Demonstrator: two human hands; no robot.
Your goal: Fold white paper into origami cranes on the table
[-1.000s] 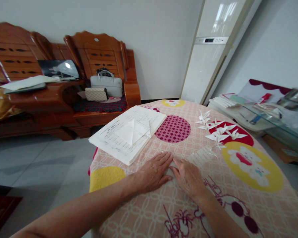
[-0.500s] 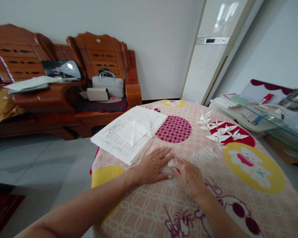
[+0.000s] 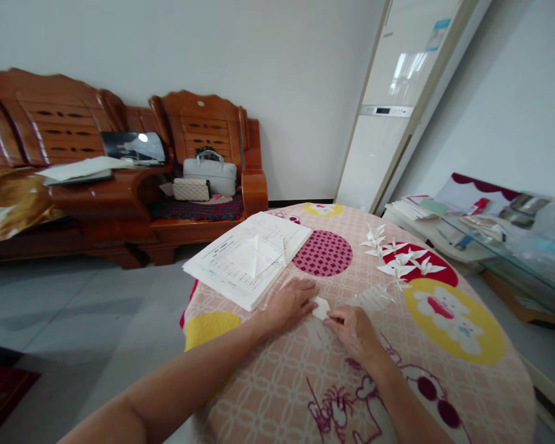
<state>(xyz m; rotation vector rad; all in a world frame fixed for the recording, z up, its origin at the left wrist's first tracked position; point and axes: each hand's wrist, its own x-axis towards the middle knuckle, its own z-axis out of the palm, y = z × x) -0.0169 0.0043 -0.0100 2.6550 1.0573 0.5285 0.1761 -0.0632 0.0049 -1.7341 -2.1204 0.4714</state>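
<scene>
Between my hands, a small piece of folded white paper (image 3: 320,308) lies at the table, its light face showing. My right hand (image 3: 357,332) pinches its right edge between thumb and fingertips. At its left edge, the curled fingers of my left hand (image 3: 292,303) hold it, partly covering that side. Just beyond my left hand is a stack of printed sheets (image 3: 226,271), with creased square white papers (image 3: 258,254) on top. Several white paper cranes (image 3: 400,262) stand together at the far right. A clear plastic wrapper (image 3: 374,298) lies between them and my right hand.
A patterned cloth covers the round table (image 3: 277,382). Past its left side stands a wooden bench (image 3: 198,231) with a grey bag (image 3: 219,176) and a small purse (image 3: 192,189). A white air conditioner (image 3: 374,148) is behind. A cluttered glass-topped stand (image 3: 504,246) is to the right.
My hands have moved slightly apart, uncovering more of the folded paper. My left hand has gone from lying flat with fingers spread to curled. The view has tilted up a little.
</scene>
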